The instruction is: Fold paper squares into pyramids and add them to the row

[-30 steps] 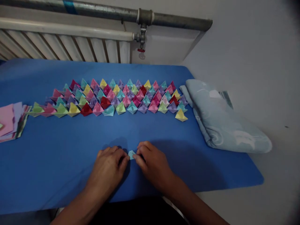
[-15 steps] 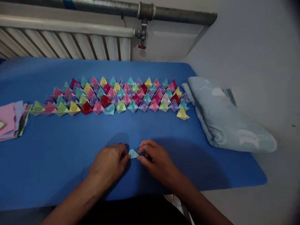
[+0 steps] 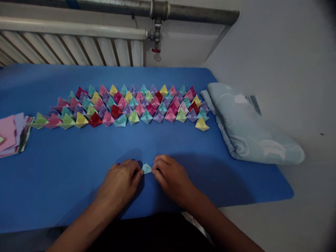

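Between my two hands is a small folded piece of light blue paper (image 3: 147,168), low over the blue table (image 3: 86,154). My left hand (image 3: 124,180) pinches its left end between thumb and fingers. On the other side, my right hand (image 3: 169,176) pinches the right end, its fingers curled. The fingertips hide both ends of the paper. Beyond the hands, several rows of small folded paper boats (image 3: 147,117) in pink, yellow, green, blue, purple and red stand close together. One yellow boat (image 3: 202,124) sits at the right front of the rows.
A stack of coloured paper sheets (image 3: 7,131) lies at the left edge. On the right rests a folded grey-green blanket (image 3: 252,129) with white patterns. Behind the table are a white radiator (image 3: 73,49) and a metal pipe (image 3: 199,14) with a red-handled valve (image 3: 156,42).
The whole view has shifted slightly. My right hand's fingers have drawn closer together at the paper's right end; the paper is still between both hands.
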Demonstrator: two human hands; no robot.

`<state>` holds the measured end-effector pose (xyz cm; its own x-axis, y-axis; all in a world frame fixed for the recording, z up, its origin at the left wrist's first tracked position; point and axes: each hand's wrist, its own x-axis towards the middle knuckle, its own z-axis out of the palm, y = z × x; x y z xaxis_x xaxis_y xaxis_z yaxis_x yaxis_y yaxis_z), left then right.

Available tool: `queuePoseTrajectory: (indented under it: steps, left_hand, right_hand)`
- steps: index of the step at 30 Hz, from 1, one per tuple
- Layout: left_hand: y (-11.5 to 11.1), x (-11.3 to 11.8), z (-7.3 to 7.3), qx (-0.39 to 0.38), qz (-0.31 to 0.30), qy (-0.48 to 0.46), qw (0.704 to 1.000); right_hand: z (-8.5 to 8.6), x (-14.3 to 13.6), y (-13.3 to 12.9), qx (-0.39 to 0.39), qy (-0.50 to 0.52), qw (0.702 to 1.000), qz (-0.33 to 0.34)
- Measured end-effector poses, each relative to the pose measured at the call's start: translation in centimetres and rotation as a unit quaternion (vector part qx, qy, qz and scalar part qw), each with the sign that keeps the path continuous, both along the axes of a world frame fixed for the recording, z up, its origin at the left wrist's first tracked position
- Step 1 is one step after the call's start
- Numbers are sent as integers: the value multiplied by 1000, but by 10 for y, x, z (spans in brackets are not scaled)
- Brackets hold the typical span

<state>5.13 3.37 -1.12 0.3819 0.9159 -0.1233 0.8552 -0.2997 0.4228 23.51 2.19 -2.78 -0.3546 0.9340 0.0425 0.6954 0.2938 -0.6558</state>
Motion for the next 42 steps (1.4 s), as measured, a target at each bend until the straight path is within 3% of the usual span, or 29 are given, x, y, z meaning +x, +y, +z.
queuePoseTrajectory:
  steps: [8,18,26,32,42]
  left_hand:
    - [5,4,5,-18,13,47,999]
    - [8,3,2,-1,6,46,999]
    - [23,0,13,-133,24,74,988]
    - [42,-4,13,-346,76,-5,935]
    - [39,-5,14,-336,52,25,940]
  right_hand:
    - [9,-7,4,-51,-27,997,-46]
    - [17,-10,11,-57,-59,996,-37]
    - [19,-9,18,-57,-38,997,-21]
    - [22,-6,24,-94,-12,995,13]
    - [17,1,30,-114,31,993,32]
